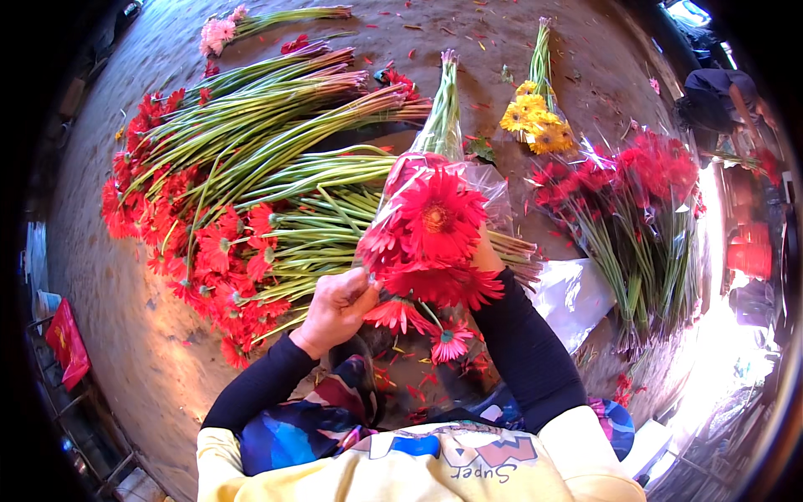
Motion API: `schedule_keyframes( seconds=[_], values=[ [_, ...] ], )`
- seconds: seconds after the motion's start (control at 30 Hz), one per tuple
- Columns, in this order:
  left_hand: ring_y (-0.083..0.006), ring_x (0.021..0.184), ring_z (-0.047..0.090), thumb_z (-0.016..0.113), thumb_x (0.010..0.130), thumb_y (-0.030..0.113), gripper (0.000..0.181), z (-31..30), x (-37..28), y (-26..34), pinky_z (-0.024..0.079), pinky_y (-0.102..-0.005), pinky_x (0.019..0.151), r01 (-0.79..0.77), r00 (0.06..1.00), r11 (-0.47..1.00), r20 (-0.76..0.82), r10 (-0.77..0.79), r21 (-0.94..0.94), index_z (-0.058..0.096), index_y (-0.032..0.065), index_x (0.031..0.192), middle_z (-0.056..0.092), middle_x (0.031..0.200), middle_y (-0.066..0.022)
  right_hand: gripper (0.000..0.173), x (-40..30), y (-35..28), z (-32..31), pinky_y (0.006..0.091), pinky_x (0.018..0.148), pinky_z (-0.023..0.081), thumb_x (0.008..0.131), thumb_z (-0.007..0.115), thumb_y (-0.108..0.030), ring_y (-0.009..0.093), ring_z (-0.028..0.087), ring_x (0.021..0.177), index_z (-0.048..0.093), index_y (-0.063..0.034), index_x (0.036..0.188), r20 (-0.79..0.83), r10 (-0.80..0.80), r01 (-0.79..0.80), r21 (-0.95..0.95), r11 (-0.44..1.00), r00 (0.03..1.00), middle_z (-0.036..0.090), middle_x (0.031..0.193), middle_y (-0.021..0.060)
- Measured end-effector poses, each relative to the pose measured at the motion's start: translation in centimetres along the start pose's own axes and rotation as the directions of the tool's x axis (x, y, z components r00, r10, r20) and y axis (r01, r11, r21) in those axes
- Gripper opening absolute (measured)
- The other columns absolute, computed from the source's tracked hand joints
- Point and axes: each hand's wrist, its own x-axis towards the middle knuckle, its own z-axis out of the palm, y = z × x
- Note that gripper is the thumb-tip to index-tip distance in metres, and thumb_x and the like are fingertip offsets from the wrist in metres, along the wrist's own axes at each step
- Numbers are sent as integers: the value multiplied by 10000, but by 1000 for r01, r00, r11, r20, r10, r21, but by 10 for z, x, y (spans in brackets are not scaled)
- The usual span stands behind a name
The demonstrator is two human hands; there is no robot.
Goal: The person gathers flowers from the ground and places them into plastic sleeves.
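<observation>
A bunch of red gerbera daisies [433, 219] in a clear plastic sleeve [492, 188] lies in front of me, its green stems [444, 113] pointing away and its blooms towards me. My left hand [335, 307] pinches the near left edge of the sleeve between thumb and fingers. Behind the blooms on the right is my right hand [486, 251], mostly hidden, so its grip does not show. Two red gerberas [450, 339] hang below the bunch. Beside and under it, to the left, spreads a large pile of loose red gerberas [216, 248] with long stems.
Wrapped red gerbera bunches [652, 169] lie at the right beside plastic sheets [568, 301]. Yellow gerberas [536, 122] lie ahead, pink gerberas [216, 34] at the far left. Petals litter the floor [157, 351]. Another person [721, 94] bends at the far right.
</observation>
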Motion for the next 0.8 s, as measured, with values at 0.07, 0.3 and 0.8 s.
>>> schedule_keyframes(
  seconds=[0.07, 0.3, 0.8],
  values=[
    [-208, 609, 426, 601, 858, 49, 227, 1, -8, -14, 342, -331, 534, 16, 999, 1000, 29, -17, 22, 445, 19, 696, 433, 677, -95, 360, 3, -3, 4, 342, 912, 477, 988, 428, -283, 188, 586, 1008, 462, -46, 1257, -158, -61, 31, -189, 981, 986, 561, 1170, 90],
    [-187, 1178, 507, 658, 819, 43, 706, 41, 5, -23, 511, -382, 873, 508, 860, 313, 452, -236, -802, 270, 154, 1398, 456, 1331, -66, 588, 8, -3, 28, 344, 936, 417, 918, 543, -421, 203, 546, 1070, 402, -1, 1304, -537, -280, -147, -620, 771, 796, 547, 1194, 147],
    [-163, 1083, 566, 667, 829, 43, 462, 70, 0, -24, 521, -337, 843, 457, 875, 453, 294, -385, -765, 470, 74, 1245, 558, 1192, -32, 542, -30, 15, 93, 301, 841, 439, 862, 653, -409, 152, 545, 881, 527, -22, 1220, -261, -447, -63, -910, 410, 856, 597, 1016, 65]
  ],
)
